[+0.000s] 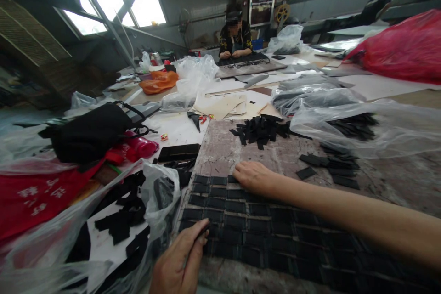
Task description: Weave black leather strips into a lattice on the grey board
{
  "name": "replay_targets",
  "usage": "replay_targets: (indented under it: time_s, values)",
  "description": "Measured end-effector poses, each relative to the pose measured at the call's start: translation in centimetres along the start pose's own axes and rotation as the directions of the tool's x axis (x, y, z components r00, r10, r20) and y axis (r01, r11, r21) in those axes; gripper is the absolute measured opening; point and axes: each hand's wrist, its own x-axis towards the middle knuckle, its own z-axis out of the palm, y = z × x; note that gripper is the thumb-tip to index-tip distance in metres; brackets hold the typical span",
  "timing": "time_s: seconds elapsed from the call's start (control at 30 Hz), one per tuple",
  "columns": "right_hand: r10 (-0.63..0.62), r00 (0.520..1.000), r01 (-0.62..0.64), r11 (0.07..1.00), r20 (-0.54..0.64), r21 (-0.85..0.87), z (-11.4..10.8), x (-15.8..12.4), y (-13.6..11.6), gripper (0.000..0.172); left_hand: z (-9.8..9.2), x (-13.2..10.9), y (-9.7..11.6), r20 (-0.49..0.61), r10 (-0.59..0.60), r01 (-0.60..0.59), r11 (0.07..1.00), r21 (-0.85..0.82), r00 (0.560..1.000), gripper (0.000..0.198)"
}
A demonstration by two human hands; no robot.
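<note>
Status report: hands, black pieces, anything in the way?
Left hand pinching a dark piece. Right hand at far row of black rectangles, grip unclear. Loose black pile beyond, clear of both hands.

Small black rectangular pieces (230, 236), lying flat in kinda neat rows, some a bit crooked, slivers of worn grayish-brown board (218, 144) peeking through between rows. Far-row piece (232, 178) sits right at fingertips of right hand (254, 177). Another thin dark piece (202, 230), blurry, pinched between left thumb and fingers, left hand (181, 257) just beside nearest rows.
</note>
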Motion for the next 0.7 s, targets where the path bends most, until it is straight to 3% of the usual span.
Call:
replay_targets:
  time_s: [0.3,0.47,0.7]
  values:
    - [0.026,0.998,-0.027,0.999,0.052,0.017,-0.7,0.0,-0.3,0.019,-0.2,-0.7,-0.1,0.013,-0.068,0.068,0.998,0.016,0.998,0.029]
    - [0.123,0.992,-0.126,0.986,0.035,0.106,-1.8,0.1,0.6,0.022,-0.3,-0.7,-0.4,0.002,-0.070,0.070,0.998,0.003,0.998,0.030]
    - [0.049,0.978,-0.101,0.962,0.202,0.255,-1.8,0.9,1.8,0.021,0.0,-0.1,-0.5,0.022,-0.128,0.129,0.988,-0.087,0.992,0.027]
